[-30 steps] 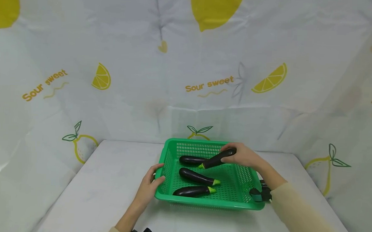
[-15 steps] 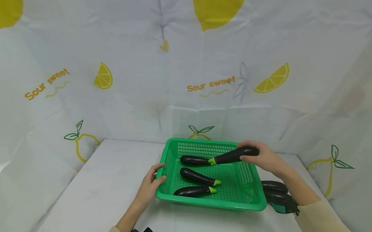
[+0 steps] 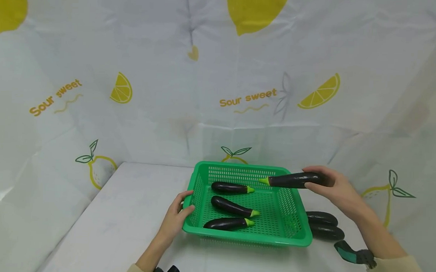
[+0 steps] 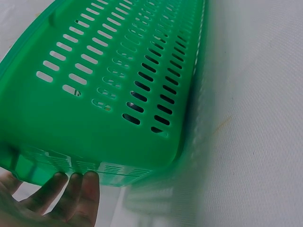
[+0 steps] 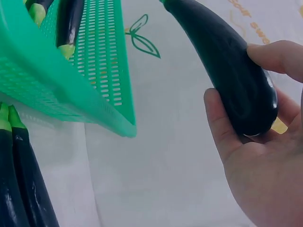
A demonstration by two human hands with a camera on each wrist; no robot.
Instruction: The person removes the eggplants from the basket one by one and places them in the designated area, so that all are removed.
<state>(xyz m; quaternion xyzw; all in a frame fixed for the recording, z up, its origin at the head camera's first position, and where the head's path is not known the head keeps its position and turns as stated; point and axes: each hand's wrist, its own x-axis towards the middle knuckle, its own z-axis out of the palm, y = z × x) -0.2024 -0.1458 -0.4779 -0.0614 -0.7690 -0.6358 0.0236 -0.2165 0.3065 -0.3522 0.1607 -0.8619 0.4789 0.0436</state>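
Eggplant (image 3: 288, 179), head view: gripped near its thick end in the right hand (image 3: 336, 190), raised at the right side of the basket (image 3: 247, 237), stem pointing left. Inside, three eggplants (image 3: 233, 206); just outside, two eggplants (image 3: 324, 231) on the surface (image 3: 121, 212). At the left end, left hand (image 3: 173, 217) gripping the basket. Left wrist view: fingertips (image 4: 90, 178) touching the basket. Right wrist view: held between thumb (image 5: 279, 57) and fingers, apart from the basket.
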